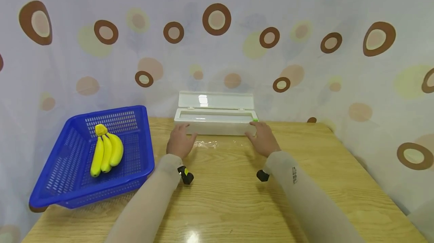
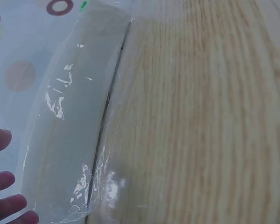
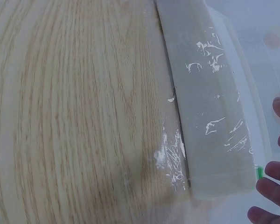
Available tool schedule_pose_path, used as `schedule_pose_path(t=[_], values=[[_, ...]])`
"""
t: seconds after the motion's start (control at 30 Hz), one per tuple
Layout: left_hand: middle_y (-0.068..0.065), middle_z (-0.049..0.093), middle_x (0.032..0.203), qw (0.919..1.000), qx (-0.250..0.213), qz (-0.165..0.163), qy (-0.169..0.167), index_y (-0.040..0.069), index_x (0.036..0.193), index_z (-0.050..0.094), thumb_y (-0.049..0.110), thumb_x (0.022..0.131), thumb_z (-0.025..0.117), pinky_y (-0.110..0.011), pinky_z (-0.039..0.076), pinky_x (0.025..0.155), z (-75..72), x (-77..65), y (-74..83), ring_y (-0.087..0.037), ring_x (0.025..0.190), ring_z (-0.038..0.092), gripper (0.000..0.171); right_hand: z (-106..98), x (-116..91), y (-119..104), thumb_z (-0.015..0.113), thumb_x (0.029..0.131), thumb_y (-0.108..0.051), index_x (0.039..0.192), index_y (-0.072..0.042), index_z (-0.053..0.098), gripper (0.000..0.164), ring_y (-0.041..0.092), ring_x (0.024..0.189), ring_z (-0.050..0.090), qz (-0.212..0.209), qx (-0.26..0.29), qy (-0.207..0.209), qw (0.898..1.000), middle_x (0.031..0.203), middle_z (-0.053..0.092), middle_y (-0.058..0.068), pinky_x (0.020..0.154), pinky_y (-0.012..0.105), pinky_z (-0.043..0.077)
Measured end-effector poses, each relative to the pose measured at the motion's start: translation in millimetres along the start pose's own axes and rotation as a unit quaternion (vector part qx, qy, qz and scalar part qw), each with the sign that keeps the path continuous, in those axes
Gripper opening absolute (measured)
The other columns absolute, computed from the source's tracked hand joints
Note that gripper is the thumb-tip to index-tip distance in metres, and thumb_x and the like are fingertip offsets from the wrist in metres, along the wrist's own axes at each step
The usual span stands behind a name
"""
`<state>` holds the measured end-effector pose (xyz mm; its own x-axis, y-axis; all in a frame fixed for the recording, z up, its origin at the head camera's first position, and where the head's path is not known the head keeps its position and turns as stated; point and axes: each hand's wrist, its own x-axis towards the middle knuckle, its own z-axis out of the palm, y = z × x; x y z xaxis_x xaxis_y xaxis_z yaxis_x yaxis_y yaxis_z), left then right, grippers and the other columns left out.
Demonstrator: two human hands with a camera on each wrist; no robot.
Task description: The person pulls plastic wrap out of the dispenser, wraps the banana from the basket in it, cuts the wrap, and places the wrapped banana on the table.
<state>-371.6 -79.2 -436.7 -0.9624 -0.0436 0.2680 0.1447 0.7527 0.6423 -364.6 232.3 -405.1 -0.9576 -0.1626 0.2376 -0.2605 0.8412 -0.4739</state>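
Flanking white box (image 1: 217,128), each grip (image 1: 180,141) (image 1: 264,139) spread

1. A pale, brown-ringed sheet (image 1: 217,56) hung beyond the far and right edges of the worktop (image 1: 223,188).
2. The worktop had light wood grain.
3. A bright glint (image 1: 192,237) lay toward its near side.

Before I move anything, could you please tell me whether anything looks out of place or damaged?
Nothing looks plainly damaged. The clear film looks slightly untidy, draped down the front of the white box and wrinkled on the table. The blue basket also seems to jut past the table's left edge.
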Motion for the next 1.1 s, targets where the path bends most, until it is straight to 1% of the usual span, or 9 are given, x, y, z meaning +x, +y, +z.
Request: schedule_pose_path(t=[0.17, 0.43, 0.57, 0.67, 0.8, 0.9, 1.0, 1.07, 1.1], values=[[-0.015, 0.040, 0.154, 0.9993, -0.026, -0.026, 0.005, 0.009, 0.149, 0.042, 0.038, 0.098, 0.061, -0.053, 0.037, 0.117, 0.0, 3.5, -6.5, -0.038, 0.142, 0.040, 0.061, 1.7, 2.8, 8.6, 0.049, 0.105, -0.033, 0.150, -0.001, 0.039, 0.056, 0.043, 0.137, 0.043, 0.029, 0.061, 0.000, 0.998, 0.151, 0.042, 0.025, 0.112, 0.058, 0.039], [-0.019, 0.035, 0.157, 0.9973, -0.053, -0.051, -0.005, 0.005, 0.153, 0.031, 0.036, 0.099, 0.059, -0.053, 0.032, 0.121, -0.7, 5.1, -11.4, -0.039, 0.145, 0.037, 0.068, 5.7, 4.4, 16.1, 0.049, 0.105, -0.031, 0.153, -0.001, 0.029, 0.059, 0.045, 0.137, 0.040, 0.080, 0.149, 0.001, 0.986, 0.154, 0.027, 0.028, 0.109, 0.059, 0.042], [-0.022, 0.034, 0.157, 0.9949, -0.077, -0.065, -0.012, 0.002, 0.156, 0.024, 0.036, 0.100, 0.057, -0.053, 0.029, 0.122, -1.1, 5.8, -13.6, -0.040, 0.146, 0.034, 0.073, 10.4, 8.1, 20.4, 0.049, 0.105, -0.031, 0.152, -0.001, 0.025, 0.061, 0.043, 0.135, 0.040, 0.103, 0.179, 0.005, 0.978, 0.151, 0.028, 0.028, 0.108, 0.058, 0.043], [-0.022, 0.033, 0.158, 0.9919, -0.098, -0.080, -0.016, 0.003, 0.157, 0.020, 0.037, 0.101, 0.056, -0.054, 0.030, 0.121, 0.1, 7.0, -16.6, -0.041, 0.145, 0.036, 0.075, 14.1, 11.8, 23.4, 0.050, 0.105, -0.029, 0.153, -0.001, 0.022, 0.062, 0.042, 0.136, 0.040, 0.120, 0.205, 0.011, 0.971, 0.150, 0.030, 0.028, 0.110, 0.056, 0.042], [-0.021, 0.035, 0.158, 0.9853, -0.137, -0.101, -0.015, 0.006, 0.159, 0.017, 0.037, 0.101, 0.055, -0.054, 0.033, 0.119, 2.5, 9.3, -22.0, -0.040, 0.143, 0.039, 0.076, 18.0, 15.4, 27.0, 0.051, 0.104, -0.030, 0.152, -0.001, 0.021, 0.063, 0.041, 0.137, 0.041, 0.145, 0.234, 0.015, 0.961, 0.149, 0.033, 0.027, 0.113, 0.055, 0.040], [-0.021, 0.038, 0.154, 0.9792, -0.171, -0.110, -0.008, 0.005, 0.158, 0.019, 0.035, 0.100, 0.056, -0.054, 0.034, 0.118, 3.9, 11.4, -25.1, -0.039, 0.142, 0.041, 0.074, 20.4, 16.8, 29.2, 0.049, 0.105, -0.033, 0.151, -0.002, 0.021, 0.063, 0.040, 0.138, 0.042, 0.159, 0.248, 0.012, 0.955, 0.147, 0.035, 0.026, 0.113, 0.054, 0.041], [-0.021, 0.043, 0.151, 0.9699, -0.211, -0.121, 0.001, 0.005, 0.155, 0.025, 0.034, 0.100, 0.057, -0.052, 0.036, 0.117, 4.6, 13.7, -25.9, -0.038, 0.139, 0.045, 0.070, 22.7, 18.1, 31.4, 0.048, 0.105, -0.032, 0.151, -0.002, 0.022, 0.061, 0.039, 0.130, 0.048, 0.168, 0.279, 0.011, 0.945, 0.146, 0.037, 0.025, 0.103, 0.046, 0.048], [-0.021, 0.045, 0.150, 0.9628, -0.236, -0.132, 0.006, 0.005, 0.154, 0.027, 0.033, 0.100, 0.057, -0.051, 0.037, 0.117, 4.1, 14.3, -25.3, -0.038, 0.137, 0.048, 0.068, 24.6, 19.5, 32.1, 0.048, 0.105, -0.030, 0.151, -0.001, 0.023, 0.059, 0.036, 0.123, 0.052, 0.173, 0.309, 0.015, 0.935, 0.144, 0.038, 0.025, 0.097, 0.040, 0.051], [-0.021, 0.046, 0.150, 0.9590, -0.247, -0.138, 0.007, 0.005, 0.153, 0.028, 0.033, 0.100, 0.056, -0.050, 0.037, 0.117, 3.5, 14.3, -24.6, -0.038, 0.137, 0.048, 0.067, 25.7, 20.4, 32.2, 0.049, 0.105, -0.029, 0.150, -0.001, 0.025, 0.058, 0.033, 0.118, 0.054, 0.178, 0.328, 0.019, 0.928, 0.142, 0.040, 0.024, 0.092, 0.035, 0.052]])
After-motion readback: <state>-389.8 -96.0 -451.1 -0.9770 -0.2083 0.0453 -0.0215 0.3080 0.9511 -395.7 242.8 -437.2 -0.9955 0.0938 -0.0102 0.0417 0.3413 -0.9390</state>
